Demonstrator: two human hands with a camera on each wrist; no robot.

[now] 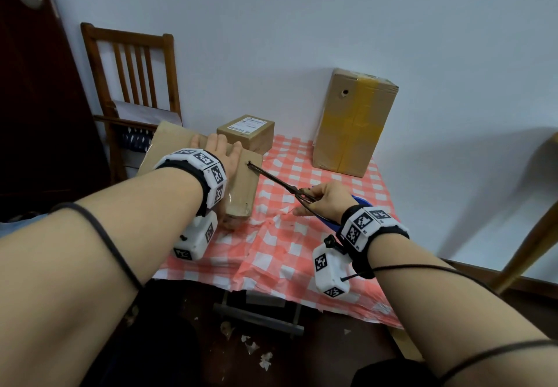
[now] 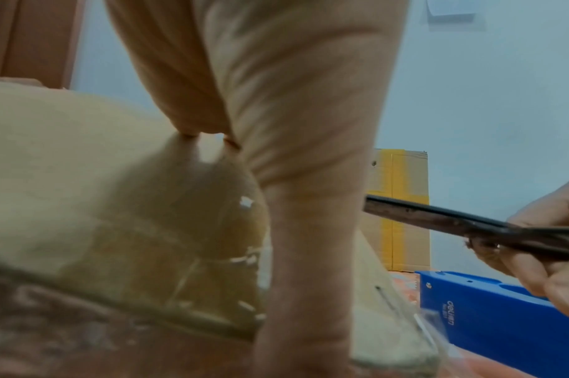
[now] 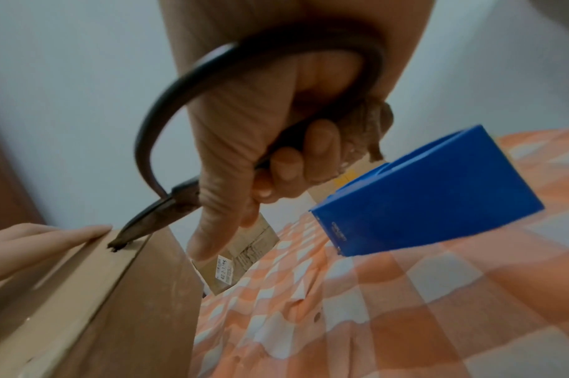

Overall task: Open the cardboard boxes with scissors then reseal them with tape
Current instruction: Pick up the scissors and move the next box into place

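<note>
Scissors' [image 1: 279,183] tip buried in box [image 1: 244,184]

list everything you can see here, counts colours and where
flat box: 1, brown, table's left edge, scissor tip on its top
small box: 1, brown with white label, behind the flat box
tall box: 1, brown with yellow tape, upright by the wall
scissors: 1, dark metal
tape dispenser: 1, blue, on the tablecloth
tablecloth: 1, orange-and-white check
chair: 1, brown wood, left
left hand: flat on the flat box
right hand: grips the scissors
</note>
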